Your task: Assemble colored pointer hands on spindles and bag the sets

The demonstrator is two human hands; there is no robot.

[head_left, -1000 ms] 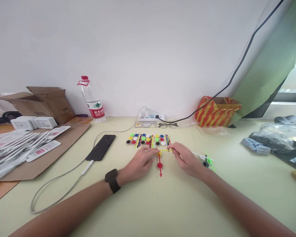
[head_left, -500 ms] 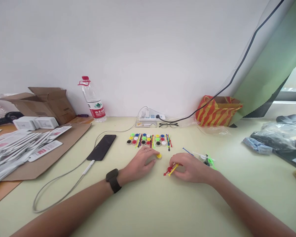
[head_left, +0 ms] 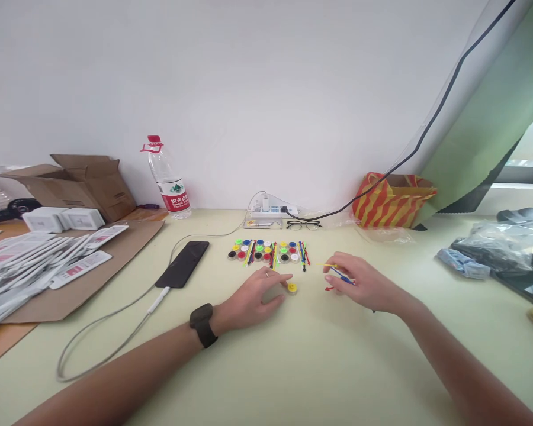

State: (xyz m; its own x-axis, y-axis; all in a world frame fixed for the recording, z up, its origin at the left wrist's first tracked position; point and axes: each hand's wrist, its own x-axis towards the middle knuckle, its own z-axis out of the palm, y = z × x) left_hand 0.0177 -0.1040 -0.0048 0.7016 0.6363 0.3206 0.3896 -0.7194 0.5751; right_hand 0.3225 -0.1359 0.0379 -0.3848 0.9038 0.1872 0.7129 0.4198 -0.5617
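Observation:
My left hand (head_left: 260, 293) rests on the pale table with a watch on its wrist, its fingertips curled beside a small yellow cap (head_left: 292, 288). To the right, my right hand (head_left: 359, 283) is lifted a little off the table. Its fingers are pinched on thin coloured sticks (head_left: 337, 273), yellow, blue and red. Beyond both hands lies a neat set of coloured caps and sticks (head_left: 269, 251) in rows.
A black phone (head_left: 183, 264) on a grey cable lies left of the caps. A water bottle (head_left: 166, 181), power strip (head_left: 269, 212), glasses (head_left: 302, 225) and a striped bag (head_left: 388, 200) stand along the wall. Cardboard box (head_left: 77, 180), white packets (head_left: 35, 254), plastic bags (head_left: 501, 248).
My right hand moved down to the red stick, picked up sticks and then went up and right with them. The yellow cap slid slightly toward me beside my left hand.

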